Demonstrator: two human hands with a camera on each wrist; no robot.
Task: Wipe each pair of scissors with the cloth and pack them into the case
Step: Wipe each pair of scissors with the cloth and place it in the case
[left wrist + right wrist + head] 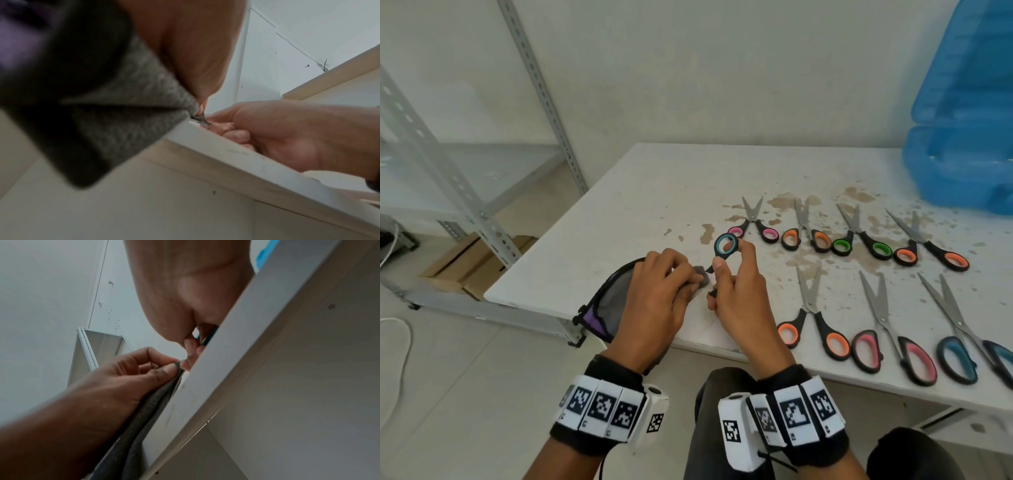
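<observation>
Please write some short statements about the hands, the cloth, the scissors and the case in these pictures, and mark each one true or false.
1. The left hand holds the grey cloth. True.
2. The right hand holds scissors with orange handles. False: the held scissors have a blue-lined handle.
3. Seven pairs of scissors lie on the table. True: four in the far row, three in the near row.
4. The blue case is closed. False: its lid stands open.
5. The cloth lies wholly on the table. False: part of it hangs over the near edge.
</observation>
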